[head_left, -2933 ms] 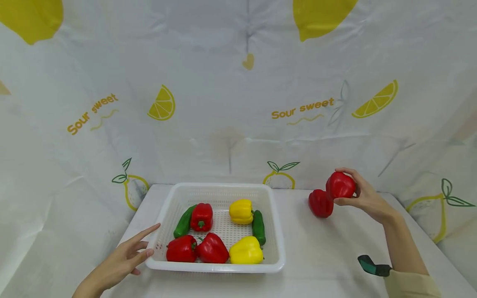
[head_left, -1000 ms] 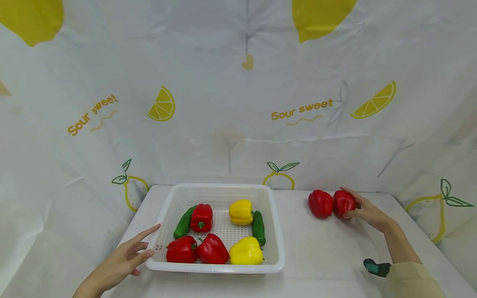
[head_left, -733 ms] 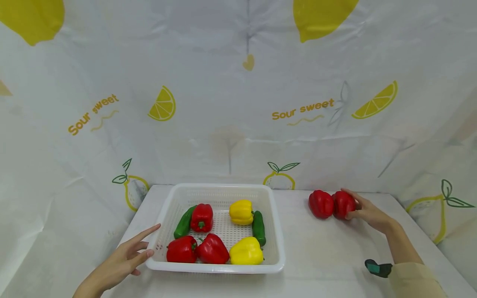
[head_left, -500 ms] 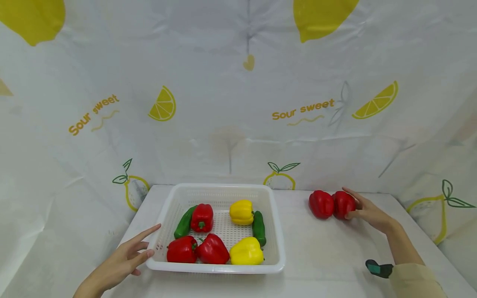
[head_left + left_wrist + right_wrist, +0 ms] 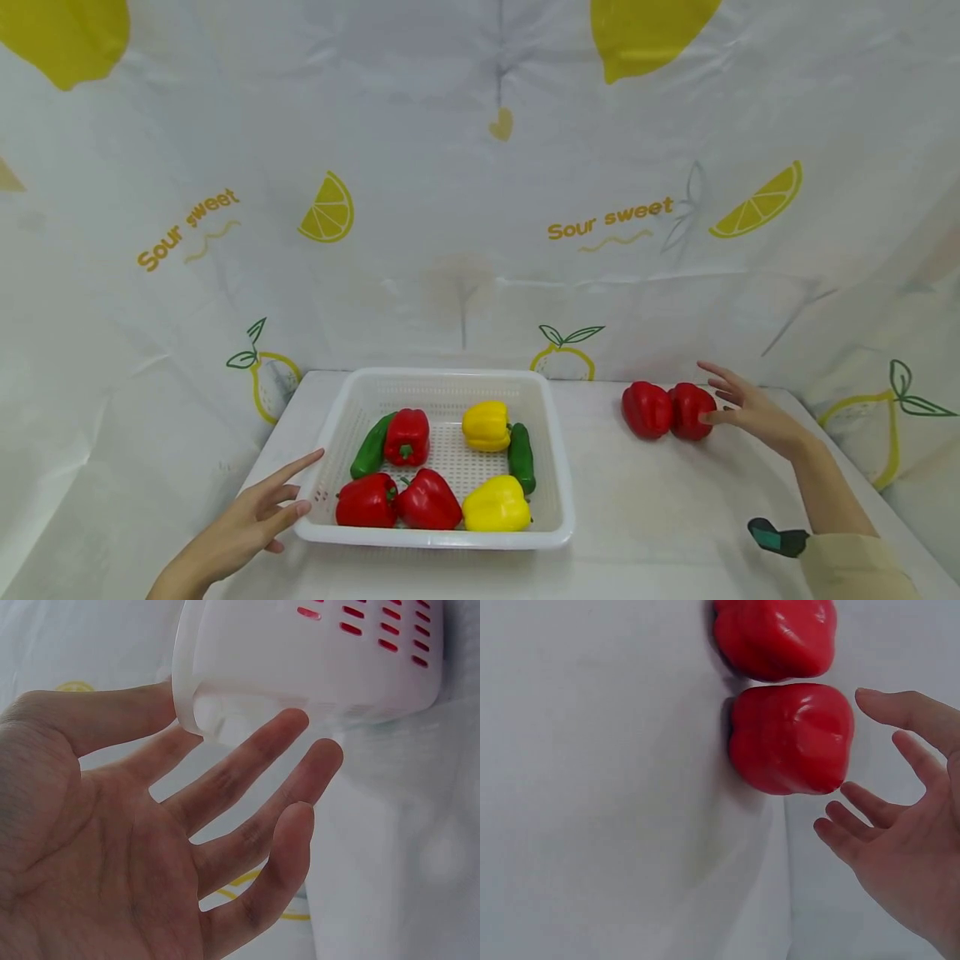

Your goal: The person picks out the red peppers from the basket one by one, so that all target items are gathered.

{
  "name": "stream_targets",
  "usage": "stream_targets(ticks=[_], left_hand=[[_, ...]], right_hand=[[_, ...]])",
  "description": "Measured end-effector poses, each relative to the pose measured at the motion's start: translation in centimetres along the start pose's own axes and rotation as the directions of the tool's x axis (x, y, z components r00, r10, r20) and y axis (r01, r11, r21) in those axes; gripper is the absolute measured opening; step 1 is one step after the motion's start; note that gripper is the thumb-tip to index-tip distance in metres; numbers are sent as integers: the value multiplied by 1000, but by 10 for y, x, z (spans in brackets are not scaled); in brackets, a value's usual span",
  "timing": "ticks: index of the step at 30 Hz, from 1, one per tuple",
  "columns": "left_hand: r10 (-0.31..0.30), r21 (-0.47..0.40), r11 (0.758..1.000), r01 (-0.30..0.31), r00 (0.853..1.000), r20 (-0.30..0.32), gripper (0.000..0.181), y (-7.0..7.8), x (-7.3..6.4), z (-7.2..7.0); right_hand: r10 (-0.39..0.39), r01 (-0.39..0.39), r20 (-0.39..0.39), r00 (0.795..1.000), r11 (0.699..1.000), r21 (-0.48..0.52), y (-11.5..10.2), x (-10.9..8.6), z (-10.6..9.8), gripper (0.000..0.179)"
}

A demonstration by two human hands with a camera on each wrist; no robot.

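Note:
Two red bell peppers stand side by side at the table's back right: a left one (image 5: 647, 410) and a right one (image 5: 691, 411). Just right of the second pepper is my right hand (image 5: 761, 414), fingers spread, holding nothing. The right wrist view shows this hand (image 5: 911, 825) beside the nearer pepper (image 5: 791, 739). My left hand (image 5: 243, 521) lies at the left side of a white plastic basket (image 5: 558, 500). In the left wrist view, the thumb and index finger of the left hand (image 5: 150, 825) touch the basket rim (image 5: 184, 690), the other fingers loosely extended.
Inside the basket are red bell peppers (image 5: 428, 500), yellow bell peppers (image 5: 496, 504) and green peppers, one on the left (image 5: 372, 447) and one on the right (image 5: 521, 458). A white table (image 5: 637, 508) lies below. A lemon-printed cloth (image 5: 420, 208) hangs behind.
The right hand has set the red bell pepper down beside the other one, let go and drawn back to the right with its fingers spread. The left hand has stayed at the basket.

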State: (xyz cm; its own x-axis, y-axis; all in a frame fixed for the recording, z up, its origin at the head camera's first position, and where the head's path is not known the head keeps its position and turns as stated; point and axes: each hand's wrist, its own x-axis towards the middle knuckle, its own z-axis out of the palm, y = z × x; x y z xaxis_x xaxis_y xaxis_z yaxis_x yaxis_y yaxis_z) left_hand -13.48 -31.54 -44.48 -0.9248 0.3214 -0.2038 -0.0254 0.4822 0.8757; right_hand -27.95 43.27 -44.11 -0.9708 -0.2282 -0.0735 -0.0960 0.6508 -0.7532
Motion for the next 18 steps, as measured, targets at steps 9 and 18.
stream_targets(ticks=[9, 18], left_hand=[[-15, 10, 1000, 15, 1000, -10, 72, 3, 0, 1], [-10, 0, 1000, 10, 1000, -6, 72, 0, 0, 1]], right_hand=[[-83, 82, -27, 996, 996, -37, -41, 6, -2, 101], [-220, 218, -32, 975, 975, -42, -85, 11, 13, 92]])
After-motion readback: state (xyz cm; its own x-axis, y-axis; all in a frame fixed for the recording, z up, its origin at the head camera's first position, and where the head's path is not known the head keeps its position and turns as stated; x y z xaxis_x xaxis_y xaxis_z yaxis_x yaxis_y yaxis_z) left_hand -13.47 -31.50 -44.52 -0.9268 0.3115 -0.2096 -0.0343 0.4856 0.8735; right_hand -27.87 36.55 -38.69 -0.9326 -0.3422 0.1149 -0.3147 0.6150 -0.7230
